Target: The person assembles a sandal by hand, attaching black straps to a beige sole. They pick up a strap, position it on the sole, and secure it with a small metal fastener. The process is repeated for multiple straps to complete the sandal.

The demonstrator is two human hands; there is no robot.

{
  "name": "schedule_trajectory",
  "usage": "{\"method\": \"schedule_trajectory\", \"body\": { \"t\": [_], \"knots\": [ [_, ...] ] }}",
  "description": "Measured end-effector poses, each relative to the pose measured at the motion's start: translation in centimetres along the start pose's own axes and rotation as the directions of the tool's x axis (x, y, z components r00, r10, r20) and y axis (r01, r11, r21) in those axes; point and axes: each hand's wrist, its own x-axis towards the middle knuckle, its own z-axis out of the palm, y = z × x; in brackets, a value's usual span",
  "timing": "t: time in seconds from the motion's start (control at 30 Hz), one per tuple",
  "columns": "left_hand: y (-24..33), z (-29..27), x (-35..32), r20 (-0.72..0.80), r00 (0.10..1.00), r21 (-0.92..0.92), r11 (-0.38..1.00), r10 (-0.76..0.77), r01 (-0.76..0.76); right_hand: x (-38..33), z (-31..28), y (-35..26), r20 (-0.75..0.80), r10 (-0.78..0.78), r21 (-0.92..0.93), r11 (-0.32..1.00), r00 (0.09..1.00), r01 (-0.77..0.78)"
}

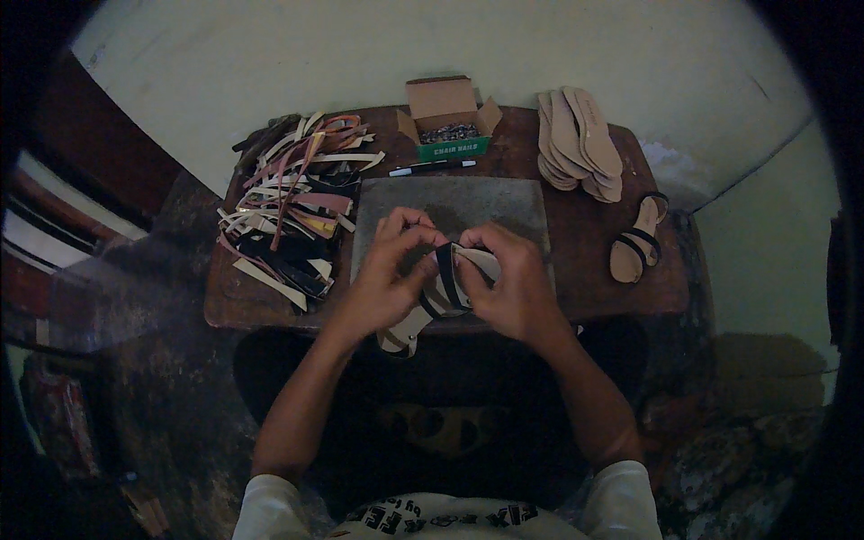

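Observation:
A sandal with a beige insole and black straps is held up over the near edge of a grey slab. My left hand pinches a black strap of it between thumb and fingertips. Close beside, my right hand is closed round the sole's upper end, its thumb at the same strap. The two hands' fingertips almost meet there. Part of the sole and the strap's end are hidden behind my fingers.
On the wooden table, cut strap strips lie heaped at left. An open box of small nails stands at the back, a marker pen before it. Beige insoles are stacked at right, near another black-strapped sandal.

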Motion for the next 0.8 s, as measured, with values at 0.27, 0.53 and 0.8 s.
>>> {"method": "schedule_trajectory", "body": {
  "t": [0.27,0.53,0.8],
  "knots": [
    [0.3,-0.1,-0.1,0.02,1.0,0.051,0.999,-0.013,0.012,0.0,0.2,0.2,0.002,0.032,0.027,0.999,0.999,-0.032],
    [0.8,-0.6,-0.1,-0.076,0.997,0.066,0.998,0.0,0.005,0.4,-0.5,0.5,0.016,0.065,0.045,0.997,0.998,-0.066],
    [0.5,0.1,0.1,-0.033,0.981,0.095,0.977,0.193,-0.19,0.6,-0.6,0.6,0.008,0.239,0.174,0.956,0.971,-0.237]
  ]
}}
